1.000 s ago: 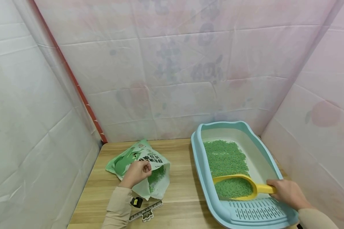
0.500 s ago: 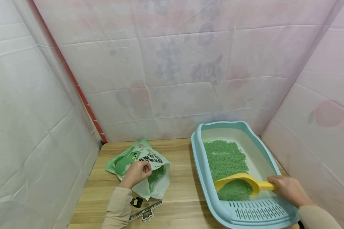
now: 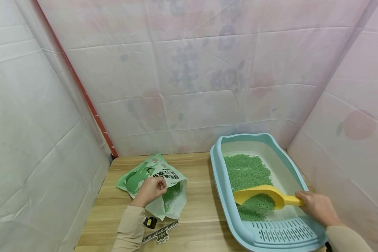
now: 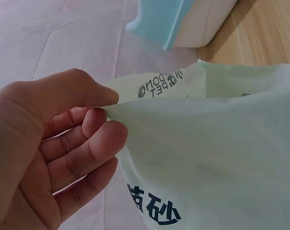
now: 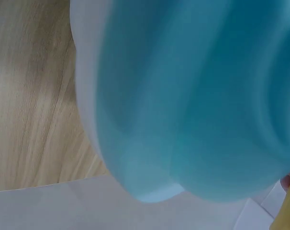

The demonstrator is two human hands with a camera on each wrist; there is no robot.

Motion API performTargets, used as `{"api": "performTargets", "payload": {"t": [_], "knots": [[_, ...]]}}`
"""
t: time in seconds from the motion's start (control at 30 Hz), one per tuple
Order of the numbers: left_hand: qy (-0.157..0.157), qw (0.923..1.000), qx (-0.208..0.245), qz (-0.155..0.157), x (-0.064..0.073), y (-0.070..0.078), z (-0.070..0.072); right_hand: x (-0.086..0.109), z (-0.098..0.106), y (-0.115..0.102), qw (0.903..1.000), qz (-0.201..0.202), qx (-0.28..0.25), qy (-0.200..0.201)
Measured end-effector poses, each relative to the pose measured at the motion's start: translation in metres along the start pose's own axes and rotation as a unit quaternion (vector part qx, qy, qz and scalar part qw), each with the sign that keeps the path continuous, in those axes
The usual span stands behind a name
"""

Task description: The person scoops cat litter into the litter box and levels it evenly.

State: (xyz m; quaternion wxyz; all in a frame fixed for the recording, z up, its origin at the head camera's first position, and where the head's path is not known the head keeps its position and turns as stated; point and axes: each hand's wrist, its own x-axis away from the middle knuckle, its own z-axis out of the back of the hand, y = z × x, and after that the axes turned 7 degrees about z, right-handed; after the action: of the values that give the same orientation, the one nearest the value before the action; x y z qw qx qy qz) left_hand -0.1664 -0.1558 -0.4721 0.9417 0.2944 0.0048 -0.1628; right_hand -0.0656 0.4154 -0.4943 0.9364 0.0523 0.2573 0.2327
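Note:
My left hand (image 3: 151, 190) pinches the rim of a green and white cat litter bag (image 3: 138, 178) between thumb and forefinger; the bag lies on its side with its mouth toward me, and green pellets show inside. In the left wrist view the fingertips (image 4: 111, 96) hold the bag's edge taut. My right hand (image 3: 319, 209) grips the handle of a yellow scoop (image 3: 288, 200), tilted low inside a blue litter box (image 3: 220, 182). Green pellets (image 3: 258, 206) lie heaped at the scoop's near edge, below it. The right wrist view shows mostly the box's blue wall (image 5: 183, 105).
A bag clip (image 3: 160, 233) and a small black object (image 3: 150, 222) lie on the wooden table (image 3: 198, 196) by my left sleeve. The box's slotted front ledge (image 3: 283, 234) faces me. Sheeted walls (image 3: 189, 87) enclose the table at the back and both sides.
The scoop has tipped over and risen slightly, and its pellets have slid out into the near part of the box. My left hand and the bag have stayed still.

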Motion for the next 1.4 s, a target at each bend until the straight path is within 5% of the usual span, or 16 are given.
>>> {"api": "performTargets", "payload": {"t": [0.17, 1.1, 1.4], "knots": [[0.000, 1.0000, -0.006, 0.000, 0.001, 0.001, 0.001, 0.001, 0.009, 0.004, 0.9995, -0.029, 0.004, -0.015], [0.008, 0.9999, -0.015, -0.004, 0.000, 0.000, -0.001, 0.024, 0.026, 0.035, 0.9883, 0.016, 0.077, 0.131], [0.008, 0.9999, -0.008, -0.006, 0.001, 0.000, -0.002, 0.023, 0.028, 0.033, 0.9932, 0.014, 0.054, 0.102]]}}
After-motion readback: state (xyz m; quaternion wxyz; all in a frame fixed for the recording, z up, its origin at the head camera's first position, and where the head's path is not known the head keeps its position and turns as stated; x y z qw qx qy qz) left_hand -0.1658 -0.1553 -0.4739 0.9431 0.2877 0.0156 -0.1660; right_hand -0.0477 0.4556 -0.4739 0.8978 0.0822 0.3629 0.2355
